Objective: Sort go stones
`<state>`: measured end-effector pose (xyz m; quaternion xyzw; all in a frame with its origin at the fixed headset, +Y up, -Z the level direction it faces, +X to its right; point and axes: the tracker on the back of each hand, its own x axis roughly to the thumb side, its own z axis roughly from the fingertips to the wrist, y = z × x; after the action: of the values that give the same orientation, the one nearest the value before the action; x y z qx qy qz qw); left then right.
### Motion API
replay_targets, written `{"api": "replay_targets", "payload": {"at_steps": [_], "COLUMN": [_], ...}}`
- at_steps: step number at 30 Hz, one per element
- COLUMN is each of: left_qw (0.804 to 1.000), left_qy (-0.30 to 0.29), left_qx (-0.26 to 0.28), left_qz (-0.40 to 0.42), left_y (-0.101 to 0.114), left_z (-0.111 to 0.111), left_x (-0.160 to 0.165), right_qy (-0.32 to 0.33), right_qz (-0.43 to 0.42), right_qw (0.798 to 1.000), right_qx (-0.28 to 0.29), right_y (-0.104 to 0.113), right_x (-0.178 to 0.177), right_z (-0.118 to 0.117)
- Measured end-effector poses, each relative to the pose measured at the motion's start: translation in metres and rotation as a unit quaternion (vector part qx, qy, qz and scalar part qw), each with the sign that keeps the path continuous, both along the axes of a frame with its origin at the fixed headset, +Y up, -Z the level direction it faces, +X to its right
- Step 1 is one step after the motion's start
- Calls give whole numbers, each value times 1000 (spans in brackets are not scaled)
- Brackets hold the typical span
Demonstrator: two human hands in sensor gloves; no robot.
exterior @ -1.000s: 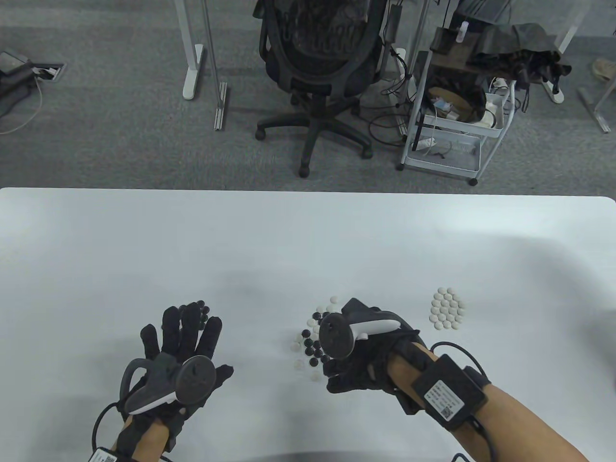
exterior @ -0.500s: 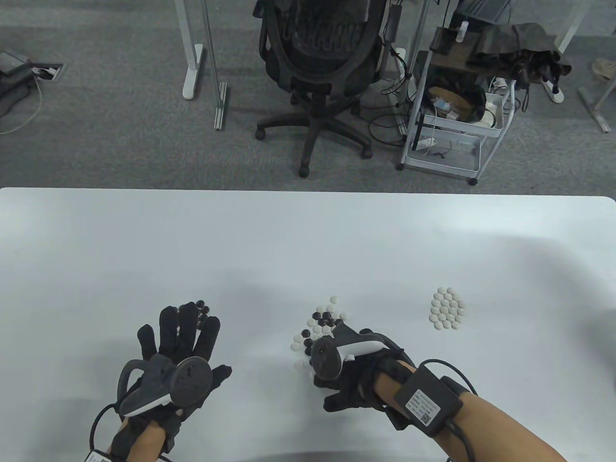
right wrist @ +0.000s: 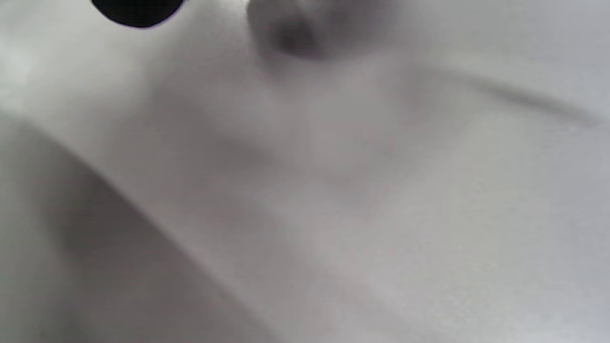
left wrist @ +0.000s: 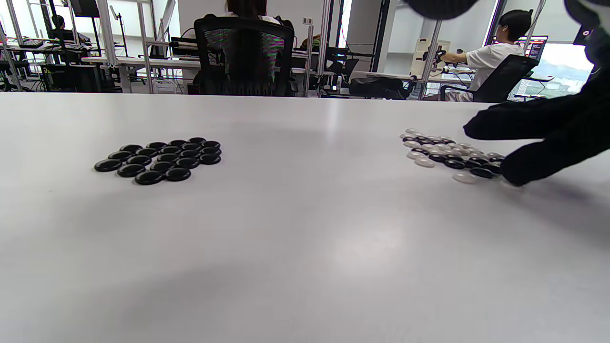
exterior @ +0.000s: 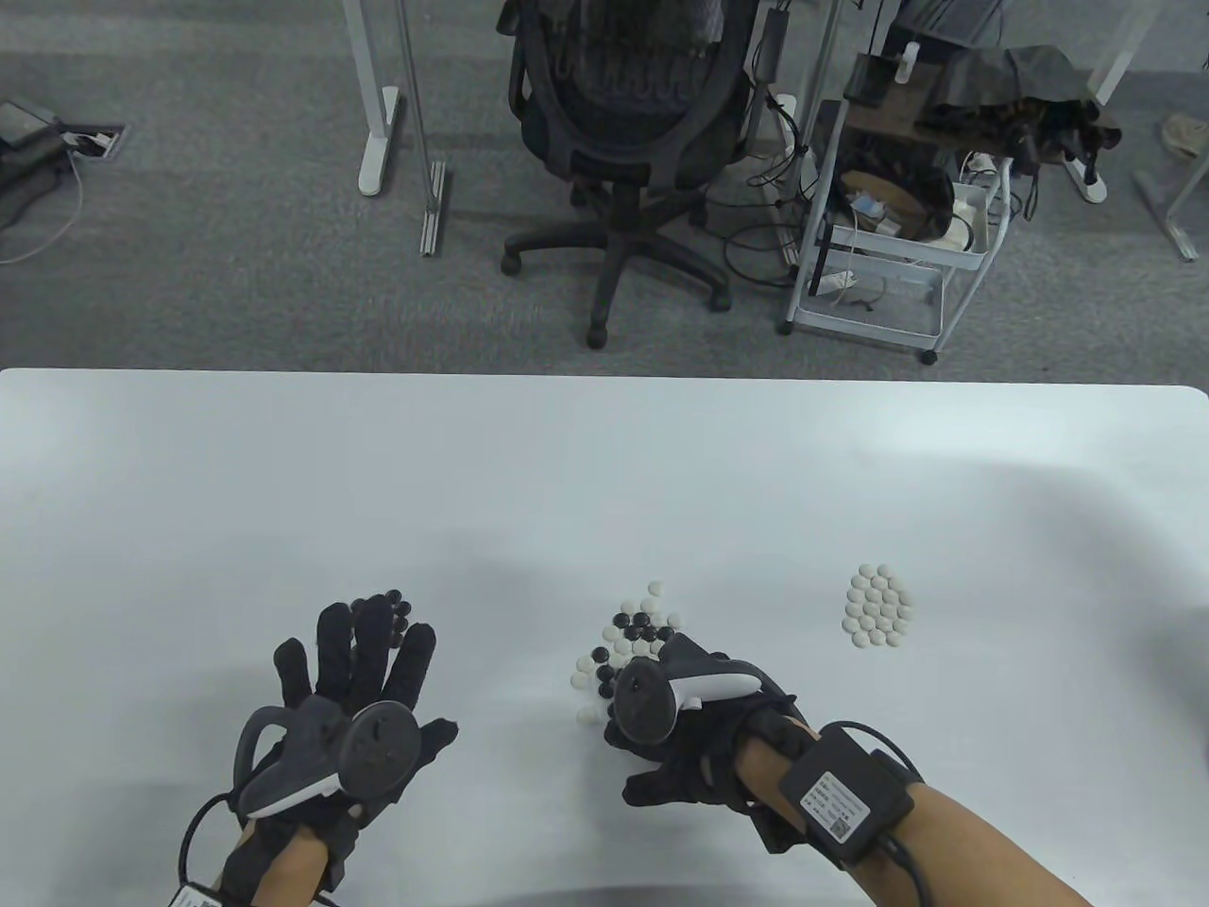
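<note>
Your left fingers (exterior: 364,642) are spread flat above the black stones (left wrist: 159,159); right hand (exterior: 680,746) at the mixed pile (exterior: 628,647), grip unclear. White table (exterior: 604,472), chair (exterior: 628,123) and cart (exterior: 897,236) behind

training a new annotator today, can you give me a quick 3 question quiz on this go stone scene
1. True or false: the sorted white stones lie to the right of the mixed pile.
2. Which hand reaches into the mixed pile? A) left hand B) right hand
3. Fill in: the sorted group in front of the left hand holds only ____ stones.

Key: 1 true; 2 B, its fingers touch down at the pile's near edge; 3 black.
</note>
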<state>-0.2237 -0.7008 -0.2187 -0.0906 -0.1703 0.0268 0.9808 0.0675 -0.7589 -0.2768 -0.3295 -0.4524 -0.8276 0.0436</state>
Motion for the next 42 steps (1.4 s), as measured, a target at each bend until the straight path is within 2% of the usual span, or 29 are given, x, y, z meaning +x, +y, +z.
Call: {"api": "replay_targets", "payload": {"at_steps": [5,7,10,12,16,20,23,38,42], "left_qw": [1000,1000,1000,1000,1000,1000,1000,1000,1000], "left_qy": [0,-4,-9,-7,-4,-1,0,5,5], "left_qx": [-5,-8,-11,-14,-10,-11,-16,-22,-24], "left_qz": [0,1,-7,-12,-7,-7,-8,-5,-5], "left_y": [-1,-2,-4,-6,-4,-4,-6,-6,-6], "left_z": [0,0,-2,-2,0,-1,-1,-1,-1], "left_x": [0,2,4,5,4,3,3,1,1], "right_qy": [0,-16,-62,-121,-230,-298,-324,-348,-349], "right_qz": [-6,1,22,33,41,51,50,59,49], "right_qw": [1000,1000,998,992,972,953,944,934,935], "right_qx": [7,7,13,20,16,27,26,48,46], "right_y": [3,4,6,8,9,5,0,-3,7], "right_x": [25,55,103,146,207,244,255,255,250], "right_z": [15,25,27,21,4,-16,-27,-62,-67]}}
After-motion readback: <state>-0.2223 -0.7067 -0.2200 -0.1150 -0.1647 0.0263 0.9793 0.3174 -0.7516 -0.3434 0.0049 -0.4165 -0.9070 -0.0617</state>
